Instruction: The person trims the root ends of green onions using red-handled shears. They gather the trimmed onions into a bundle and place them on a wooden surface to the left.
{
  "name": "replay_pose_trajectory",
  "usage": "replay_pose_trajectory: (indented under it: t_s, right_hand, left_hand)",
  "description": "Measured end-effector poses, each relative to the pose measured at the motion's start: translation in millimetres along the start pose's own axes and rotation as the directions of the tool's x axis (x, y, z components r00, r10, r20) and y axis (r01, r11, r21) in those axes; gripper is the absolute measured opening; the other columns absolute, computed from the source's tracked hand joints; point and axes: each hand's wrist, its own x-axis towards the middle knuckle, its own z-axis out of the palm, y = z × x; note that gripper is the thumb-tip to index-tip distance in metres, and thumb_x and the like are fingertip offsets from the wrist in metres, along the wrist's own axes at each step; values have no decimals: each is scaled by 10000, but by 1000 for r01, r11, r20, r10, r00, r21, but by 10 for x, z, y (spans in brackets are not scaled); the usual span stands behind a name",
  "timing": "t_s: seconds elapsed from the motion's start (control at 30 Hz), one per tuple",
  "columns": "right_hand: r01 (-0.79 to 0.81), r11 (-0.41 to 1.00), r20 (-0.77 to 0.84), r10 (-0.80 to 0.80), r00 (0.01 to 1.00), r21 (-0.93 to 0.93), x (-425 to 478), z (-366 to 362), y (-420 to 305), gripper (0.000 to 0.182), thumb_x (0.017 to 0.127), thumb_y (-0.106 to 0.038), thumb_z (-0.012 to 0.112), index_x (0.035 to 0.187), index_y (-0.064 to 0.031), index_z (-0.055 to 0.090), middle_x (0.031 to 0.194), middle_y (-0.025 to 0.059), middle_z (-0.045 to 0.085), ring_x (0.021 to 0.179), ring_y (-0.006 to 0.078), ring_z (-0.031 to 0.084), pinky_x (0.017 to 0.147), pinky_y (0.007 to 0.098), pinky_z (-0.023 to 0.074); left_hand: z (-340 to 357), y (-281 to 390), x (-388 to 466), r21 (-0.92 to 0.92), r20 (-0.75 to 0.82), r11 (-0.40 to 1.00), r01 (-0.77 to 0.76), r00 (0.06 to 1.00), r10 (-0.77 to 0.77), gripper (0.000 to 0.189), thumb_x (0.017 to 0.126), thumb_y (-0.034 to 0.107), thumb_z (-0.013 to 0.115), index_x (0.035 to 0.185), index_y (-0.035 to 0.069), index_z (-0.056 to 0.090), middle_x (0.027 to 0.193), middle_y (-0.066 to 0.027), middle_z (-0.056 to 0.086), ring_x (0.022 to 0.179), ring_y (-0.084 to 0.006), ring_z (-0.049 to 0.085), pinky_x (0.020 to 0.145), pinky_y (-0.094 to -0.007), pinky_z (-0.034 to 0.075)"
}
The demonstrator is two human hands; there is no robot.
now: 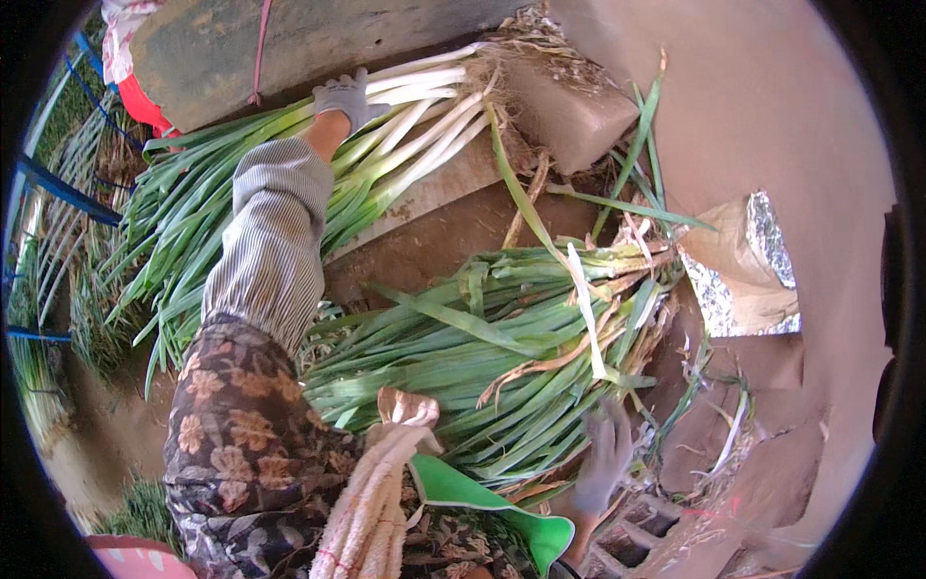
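My left hand [342,100], in a pale glove, rests on a spread row of long green onions [427,108] lying on a board, near where white stalks turn green. Whether its fingers grip any stalk cannot be made out. Roots of the stalks point right, and green leaves fan out to the left under my sleeved arm. My right hand [608,449], gloved and blurred, is low at the right beside a heap of green leaves [434,362]. Its fingers look extended and nothing shows in them. A loose white stalk [587,311] lies across the heap.
Behind the onions stands a wooden board [304,51] with a pink string. A brick-like block [571,108] is at the roots. Foil-lined packaging [745,268] lies right of the heap, and a hollow block [636,528] lies at lower right. More bundled onions [36,362] are at far left.
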Motion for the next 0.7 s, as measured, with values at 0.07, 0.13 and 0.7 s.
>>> replay_pose_trajectory:
  t_s: [0.07, 0.13, 0.7]
  right_hand:
    - [93, 995, 225, -98, 969, 35, 644, 631, -271, 364, 966, -198, 486, 1223, 55, 535, 1144, 126, 577, 881, 151, 601, 799, 246, 458]
    - [159, 973, 364, -211, 907, 169, 1395, 1379, -347, 483, 920, -167, 570, 1350, 10, 438, 1209, 148, 578, 896, 143, 614, 770, 248, 494]
    - [51, 964, 226, 10, 974, -262, 3283, 359, -739, 271, 779, -200, 684, 998, -40, 684, 784, 34, 607, 783, 124, 570, 639, 225, 462]
  left_hand:
    - [122, -96, 15, 17, -87, 1000, -5, 996, 7, 845, 786, 652, 559, 1408, 120, 347, 1306, -155, 510, 1190, -346, 499, 954, -546, 374]
    - [121, -89, -110, 52, -130, 999, -1, 991, 7, 816, 788, 641, 569, 1366, 92, 393, 1217, -154, 569, 1108, -336, 559, 905, -524, 416]
    - [181, -336, -16, 60, -124, 996, 64, 991, -56, 743, 834, 607, 531, 1337, 73, 414, 1182, -159, 566, 1047, -324, 574, 851, -486, 437]
